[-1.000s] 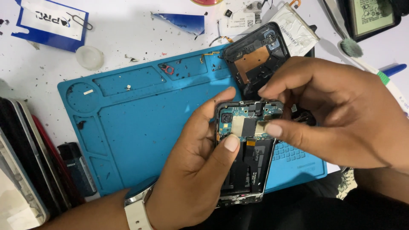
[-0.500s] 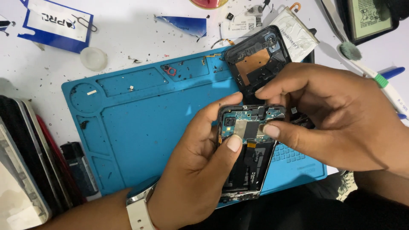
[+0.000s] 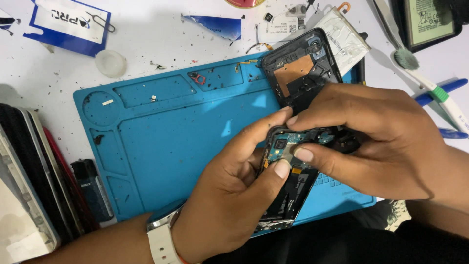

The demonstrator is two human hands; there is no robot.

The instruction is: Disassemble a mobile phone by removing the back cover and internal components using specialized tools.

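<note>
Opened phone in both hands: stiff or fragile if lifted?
The opened phone probably stays stiff, since its frame spans both hands. The exposed circuit board under the right hand fingertips looks fragile. The left hand wraps its edge, so slipping seems unlikely.

Both hands (image 3: 229,195) (image 3: 386,142) close together, fingers pinching.

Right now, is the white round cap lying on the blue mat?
No, the white round cap lies on the white table, beyond the edge of the blue mat.

Bare forearms; left wrist (image 3: 161,242) wears a white watch strap (image 3: 159,247)
</note>
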